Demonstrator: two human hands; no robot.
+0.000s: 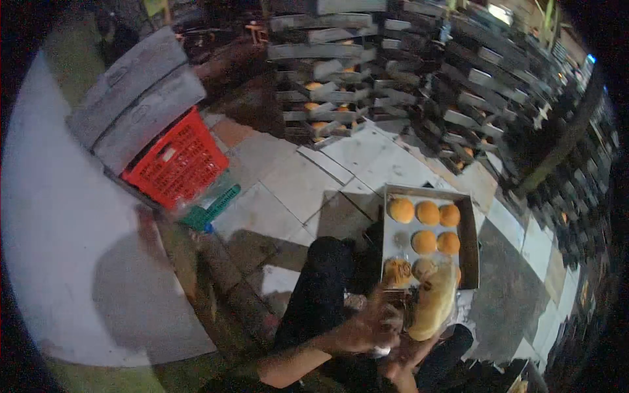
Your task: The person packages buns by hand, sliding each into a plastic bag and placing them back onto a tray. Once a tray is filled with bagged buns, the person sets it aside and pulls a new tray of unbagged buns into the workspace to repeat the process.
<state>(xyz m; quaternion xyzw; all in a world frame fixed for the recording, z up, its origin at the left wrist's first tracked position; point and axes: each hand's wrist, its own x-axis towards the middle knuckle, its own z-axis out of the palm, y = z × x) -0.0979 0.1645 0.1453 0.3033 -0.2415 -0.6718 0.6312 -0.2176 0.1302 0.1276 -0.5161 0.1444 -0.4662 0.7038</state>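
My right hand [407, 359] is wrapped around the lower end of a long, pale loaf of bread [432, 304], which seems to be in a clear plastic bag. The loaf is tilted upward over the near edge of a shallow box-like tray [388, 226]. Just left of the loaf, my left hand [370, 327] has its fingers apart, somewhat blurred, with nothing clearly in them. Inside the tray sit several round golden buns [424, 242]. A brown swirled bun [398, 271] lies in its near left corner, and the loaf partly hides the buns beside it.
Tall stacks of trays [321, 85] holding buns stand at the back, with more stacks [485, 85] along the right. A red crate [177, 157] under grey crates [141, 85] is at left, above a green one [213, 208]. Tiles [275, 196] cover the floor; a white surface [59, 229] fills the left.
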